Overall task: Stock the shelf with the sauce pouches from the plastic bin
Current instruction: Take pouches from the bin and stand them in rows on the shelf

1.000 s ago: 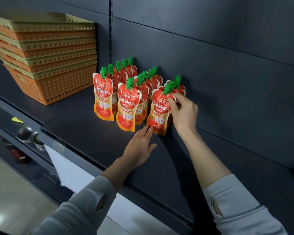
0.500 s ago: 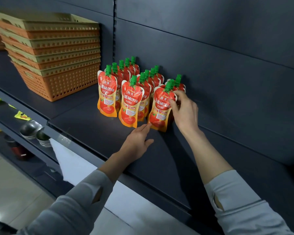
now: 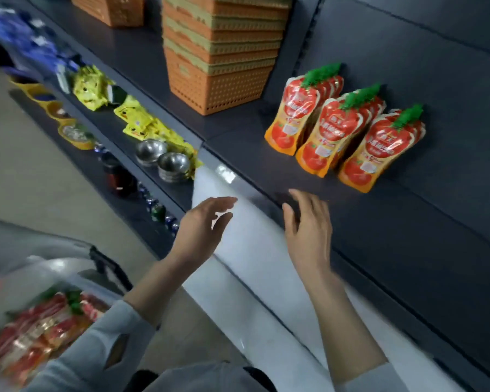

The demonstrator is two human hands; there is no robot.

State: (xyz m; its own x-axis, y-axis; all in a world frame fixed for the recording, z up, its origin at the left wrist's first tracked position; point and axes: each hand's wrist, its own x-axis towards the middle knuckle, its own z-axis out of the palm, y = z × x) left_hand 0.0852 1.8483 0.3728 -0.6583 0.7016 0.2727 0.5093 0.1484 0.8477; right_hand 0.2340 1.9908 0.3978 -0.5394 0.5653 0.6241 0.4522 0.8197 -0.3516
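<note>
Three rows of red sauce pouches (image 3: 343,128) with green caps stand upright on the dark shelf (image 3: 408,222). My left hand (image 3: 203,226) hovers in front of the shelf edge, fingers relaxed and empty. My right hand (image 3: 309,224) hangs over the shelf's front edge, fingers spread and empty, well short of the pouches. At the lower left, a clear plastic bin (image 3: 68,267) holds several more red pouches (image 3: 37,329), blurred by motion.
Stacked orange baskets (image 3: 218,58) stand left of the pouches. The lower shelf carries yellow packets (image 3: 136,117), two metal bowls (image 3: 161,159) and small jars. A white price strip (image 3: 252,250) runs along the shelf front. The floor lies at the left.
Both hands have let go of the front pouch and drawn back off the shelf. The view has swung down and left, bringing the plastic bin into sight.
</note>
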